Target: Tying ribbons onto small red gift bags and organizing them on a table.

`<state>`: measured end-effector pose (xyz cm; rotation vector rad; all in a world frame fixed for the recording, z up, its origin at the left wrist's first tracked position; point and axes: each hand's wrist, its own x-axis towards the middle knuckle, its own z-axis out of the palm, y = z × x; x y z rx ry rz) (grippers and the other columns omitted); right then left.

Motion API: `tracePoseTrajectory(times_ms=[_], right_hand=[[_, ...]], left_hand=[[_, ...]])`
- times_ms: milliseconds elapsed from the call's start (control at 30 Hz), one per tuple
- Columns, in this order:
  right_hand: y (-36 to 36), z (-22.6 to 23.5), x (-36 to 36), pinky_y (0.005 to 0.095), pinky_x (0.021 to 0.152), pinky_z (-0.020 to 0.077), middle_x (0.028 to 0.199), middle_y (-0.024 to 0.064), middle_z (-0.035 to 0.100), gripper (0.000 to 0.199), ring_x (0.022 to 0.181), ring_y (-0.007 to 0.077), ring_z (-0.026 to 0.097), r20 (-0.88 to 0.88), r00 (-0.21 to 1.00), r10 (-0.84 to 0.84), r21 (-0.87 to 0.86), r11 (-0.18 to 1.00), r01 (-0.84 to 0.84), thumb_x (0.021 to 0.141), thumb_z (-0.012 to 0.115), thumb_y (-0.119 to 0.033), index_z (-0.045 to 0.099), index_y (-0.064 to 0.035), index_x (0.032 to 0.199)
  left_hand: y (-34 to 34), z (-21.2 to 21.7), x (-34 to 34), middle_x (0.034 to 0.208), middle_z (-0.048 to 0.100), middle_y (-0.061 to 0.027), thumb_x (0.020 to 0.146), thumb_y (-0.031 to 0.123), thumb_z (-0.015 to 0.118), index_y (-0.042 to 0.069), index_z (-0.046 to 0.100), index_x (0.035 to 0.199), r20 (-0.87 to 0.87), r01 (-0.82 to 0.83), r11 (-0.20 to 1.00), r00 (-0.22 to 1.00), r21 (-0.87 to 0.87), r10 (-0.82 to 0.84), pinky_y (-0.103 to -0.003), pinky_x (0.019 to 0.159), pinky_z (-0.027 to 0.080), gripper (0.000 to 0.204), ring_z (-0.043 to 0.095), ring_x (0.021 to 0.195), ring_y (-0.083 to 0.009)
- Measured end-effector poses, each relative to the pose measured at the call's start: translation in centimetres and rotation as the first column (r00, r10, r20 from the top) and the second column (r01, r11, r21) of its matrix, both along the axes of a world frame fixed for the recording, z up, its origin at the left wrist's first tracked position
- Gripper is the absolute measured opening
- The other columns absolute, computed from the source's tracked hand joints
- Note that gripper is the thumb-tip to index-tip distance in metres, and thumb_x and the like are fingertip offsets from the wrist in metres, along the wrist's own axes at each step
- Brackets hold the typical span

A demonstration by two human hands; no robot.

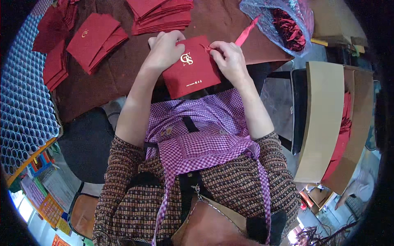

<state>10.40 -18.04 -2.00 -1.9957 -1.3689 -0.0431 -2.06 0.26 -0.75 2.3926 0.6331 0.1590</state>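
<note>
A dark red paper bag (189,70) with gold print lies flat at the near edge of the brown table (221,24). My left hand (164,50) grips its top left edge. My right hand (230,59) pinches a thin red cord (206,48) at the bag's top right edge. Just beyond my right hand a pink ribbon strip (245,33) lies on the table.
Stacks of flat red bags lie at the far centre (162,14) and left (92,39). A clear plastic bag of red cords (283,22) sits at the far right. Blue tubes (22,98) fill the left side. An open cardboard box (328,119) stands at the right.
</note>
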Motion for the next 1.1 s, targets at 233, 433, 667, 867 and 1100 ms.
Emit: tracePoseTrajectory(times_ms=[233, 433, 667, 867, 1100], right_hand=[[1.2, 0.2, -1.6, 0.0345, 0.067, 0.0438, 0.07, 0.0058, 0.06, 0.023, 0.068, 0.0223, 0.055, -0.03, 0.992, -0.121, 0.038, 0.992, 0.122, 0.071, 0.074, -0.016, 0.063, -0.0039, 0.088], [1.6, -0.2, -2.6, 0.0367, 0.082, 0.0367, 0.088, 0.0045, 0.06, 0.018, 0.087, 0.0231, 0.054, 0.157, 0.983, -0.091, 0.182, 0.981, 0.062, 0.075, 0.069, -0.017, 0.065, -0.0091, 0.091], [2.0, -0.5, -2.8, 0.0367, 0.078, 0.0366, 0.087, 0.0044, 0.059, 0.013, 0.087, 0.0235, 0.054, 0.157, 0.987, -0.017, 0.09, 0.996, 0.003, 0.074, 0.069, -0.014, 0.063, -0.0089, 0.085], [3.3, 0.0, -2.4, 0.0372, 0.074, 0.038, 0.073, 0.0057, 0.061, 0.006, 0.074, 0.0241, 0.059, 0.138, 0.987, -0.083, 0.088, 0.994, 0.071, 0.078, 0.064, -0.012, 0.06, -0.0073, 0.078], [3.6, 1.0, -2.4, 0.0385, 0.074, 0.0381, 0.069, 0.0083, 0.06, 0.011, 0.071, 0.0258, 0.059, 0.19, 0.977, -0.097, -0.06, 0.992, 0.11, 0.076, 0.064, -0.015, 0.058, -0.0068, 0.074]], left_hand=[[-0.3, -0.9, 0.0, 0.076, 0.067, -0.009, 0.076, 0.031, 0.066, 0.009, 0.067, 0.092, 0.065, -0.018, 0.998, 0.998, 0.067, 0.013, -0.037, 0.082, 0.04, 0.027, 0.063, 0.078, -0.0253], [-0.3, -1.0, 0.0, 0.08, 0.067, -0.0079, 0.076, 0.036, 0.067, 0.01, 0.068, 0.092, 0.027, -0.029, 1.0, 0.999, 0.003, 0.029, -0.038, 0.087, 0.036, 0.031, 0.061, 0.084, -0.0242], [-0.6, -1.1, -0.1, 0.083, 0.065, -0.0078, 0.076, 0.039, 0.067, 0.012, 0.068, 0.09, 0.043, -0.041, 0.999, 0.998, 0.03, 0.04, -0.039, 0.09, 0.033, 0.03, 0.056, 0.091, -0.0251], [-0.7, -1.5, -0.3, 0.082, 0.064, -0.0063, 0.075, 0.038, 0.068, 0.013, 0.068, 0.09, 0.108, -0.064, 0.997, 0.992, 0.042, 0.059, -0.039, 0.09, 0.034, 0.029, 0.056, 0.091, -0.0246], [-1.0, -1.5, -0.2, 0.08, 0.064, -0.0048, 0.072, 0.036, 0.07, 0.013, 0.068, 0.086, 0.147, -0.076, 0.996, 0.987, 0.036, 0.07, -0.038, 0.088, 0.035, 0.027, 0.056, 0.089, -0.024]])
